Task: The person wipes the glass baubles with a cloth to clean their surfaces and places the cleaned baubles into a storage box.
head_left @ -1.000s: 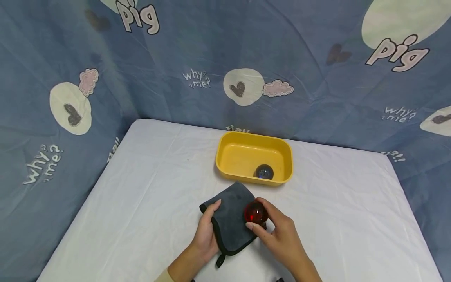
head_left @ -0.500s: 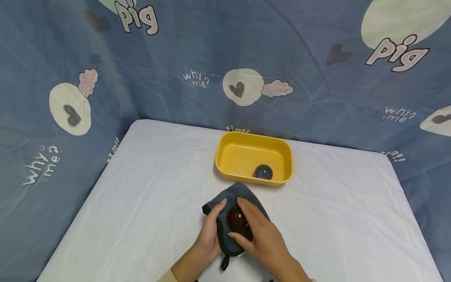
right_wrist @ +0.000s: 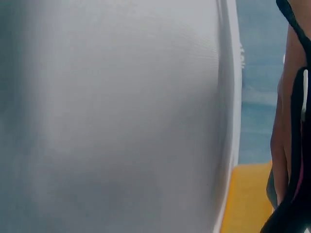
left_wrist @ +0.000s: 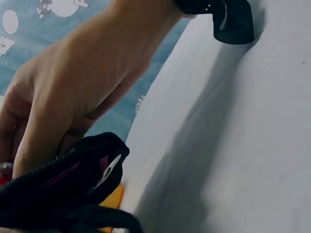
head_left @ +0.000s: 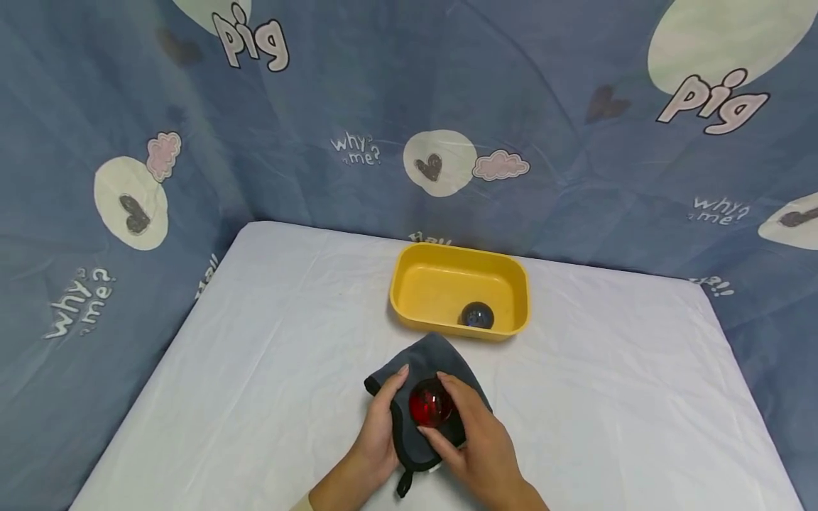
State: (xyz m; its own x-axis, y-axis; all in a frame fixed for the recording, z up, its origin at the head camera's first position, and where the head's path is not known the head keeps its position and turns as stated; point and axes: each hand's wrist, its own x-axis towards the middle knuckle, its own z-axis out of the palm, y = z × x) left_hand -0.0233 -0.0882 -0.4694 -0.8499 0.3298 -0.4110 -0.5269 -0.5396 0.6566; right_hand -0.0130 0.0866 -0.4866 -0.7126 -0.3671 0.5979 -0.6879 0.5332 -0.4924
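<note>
A dark grey cloth [head_left: 418, 362] with black edging and a hanging loop lies across my left hand [head_left: 378, 429], which grips it with the thumb on top. Against the cloth's upper face sits a clear red ball [head_left: 428, 403]. My right hand [head_left: 482, 440] pinches that ball between the thumb and fingers. The fingers under the cloth are hidden. In the left wrist view the cloth's folded edge [left_wrist: 104, 167] shows up close, with a white tag. A dark glassy ball [head_left: 477, 315] rests in the yellow tray [head_left: 441, 328] beyond the hands.
The tray stands near the back edge of a table covered with a white cloth [head_left: 613, 369]. Behind and to the left hangs a blue printed curtain [head_left: 345, 78]. In the right wrist view, part of the yellow tray [right_wrist: 245, 199] shows at the bottom.
My right hand has brought the red ball left, from the cloth's right edge to its middle. The cloth's right side now folds up under that hand. The dark ball stays in the tray.
</note>
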